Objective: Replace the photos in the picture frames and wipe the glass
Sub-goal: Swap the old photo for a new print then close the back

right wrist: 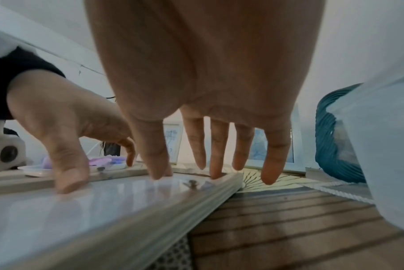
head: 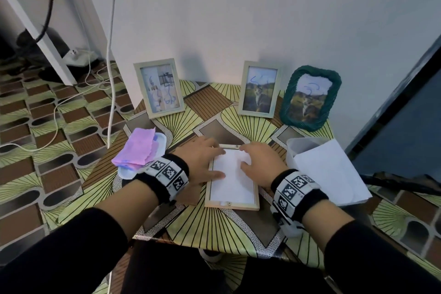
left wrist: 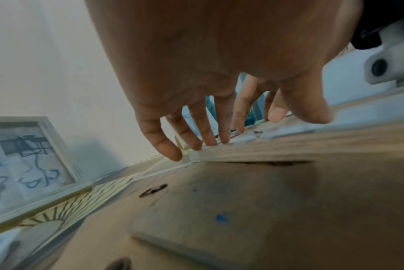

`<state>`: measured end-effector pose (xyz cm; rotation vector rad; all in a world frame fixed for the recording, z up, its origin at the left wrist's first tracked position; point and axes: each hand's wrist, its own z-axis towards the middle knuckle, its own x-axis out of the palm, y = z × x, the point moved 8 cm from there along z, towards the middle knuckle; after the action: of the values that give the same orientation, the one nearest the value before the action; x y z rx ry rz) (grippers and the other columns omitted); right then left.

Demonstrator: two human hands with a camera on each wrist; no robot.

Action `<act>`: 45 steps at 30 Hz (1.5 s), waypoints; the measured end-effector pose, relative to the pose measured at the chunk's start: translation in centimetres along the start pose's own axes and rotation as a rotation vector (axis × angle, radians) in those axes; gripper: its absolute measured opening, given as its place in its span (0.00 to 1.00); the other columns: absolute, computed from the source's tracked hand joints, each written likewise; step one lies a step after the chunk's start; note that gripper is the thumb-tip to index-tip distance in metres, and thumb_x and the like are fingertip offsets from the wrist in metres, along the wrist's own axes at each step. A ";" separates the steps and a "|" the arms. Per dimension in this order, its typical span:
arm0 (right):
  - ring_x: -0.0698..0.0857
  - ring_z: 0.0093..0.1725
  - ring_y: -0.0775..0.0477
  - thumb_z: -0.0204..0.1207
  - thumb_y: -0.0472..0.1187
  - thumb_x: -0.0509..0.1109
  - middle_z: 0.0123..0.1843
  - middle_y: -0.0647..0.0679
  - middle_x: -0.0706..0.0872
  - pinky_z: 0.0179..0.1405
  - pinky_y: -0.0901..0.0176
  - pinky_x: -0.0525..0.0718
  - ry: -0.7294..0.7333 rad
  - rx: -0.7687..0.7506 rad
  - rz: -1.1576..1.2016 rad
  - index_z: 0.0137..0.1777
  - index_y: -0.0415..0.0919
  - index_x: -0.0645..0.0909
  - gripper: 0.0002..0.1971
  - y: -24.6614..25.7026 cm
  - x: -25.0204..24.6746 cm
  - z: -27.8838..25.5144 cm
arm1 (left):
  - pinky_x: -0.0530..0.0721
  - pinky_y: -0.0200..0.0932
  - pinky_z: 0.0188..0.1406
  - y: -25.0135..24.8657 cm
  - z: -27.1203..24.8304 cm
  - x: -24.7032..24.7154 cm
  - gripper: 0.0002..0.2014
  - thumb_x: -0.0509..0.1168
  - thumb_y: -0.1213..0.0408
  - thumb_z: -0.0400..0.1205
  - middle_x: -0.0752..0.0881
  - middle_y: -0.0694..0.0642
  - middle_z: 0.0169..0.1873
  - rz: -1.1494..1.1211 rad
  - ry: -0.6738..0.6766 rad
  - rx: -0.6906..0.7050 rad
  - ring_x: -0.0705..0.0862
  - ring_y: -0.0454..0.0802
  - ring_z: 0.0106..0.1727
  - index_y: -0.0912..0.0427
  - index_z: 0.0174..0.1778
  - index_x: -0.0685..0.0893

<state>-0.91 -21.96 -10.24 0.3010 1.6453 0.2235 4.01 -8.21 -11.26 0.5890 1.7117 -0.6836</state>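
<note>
Pressing down from the head view, the left hand and right hand rest spread fingers on a face-down wooden frame lying flat on the patterned surface. Both wrist views show each grip flat and uncurled, fingertips touching the white backing, grasping nothing.

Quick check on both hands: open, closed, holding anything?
Left hand: open, straight fingers resting on the face-down frame.
Right hand: open, fingertips pressing on the same frame's white sheet.
</note>
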 end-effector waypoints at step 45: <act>0.68 0.67 0.46 0.55 0.70 0.81 0.63 0.52 0.74 0.63 0.47 0.76 0.197 0.014 -0.113 0.65 0.48 0.75 0.43 -2.1 1.4 3.8 | 0.67 0.54 0.57 0.5 3.2 0.8 0.56 0.56 0.11 0.48 0.73 0.43 0.55 0.163 0.030 -0.036 0.77 0.46 0.55 0.47 0.65 0.71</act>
<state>2.63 -23.61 -12.60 0.2004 1.8533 0.1599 6.36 -10.08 -12.68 0.7073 1.6790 -0.5297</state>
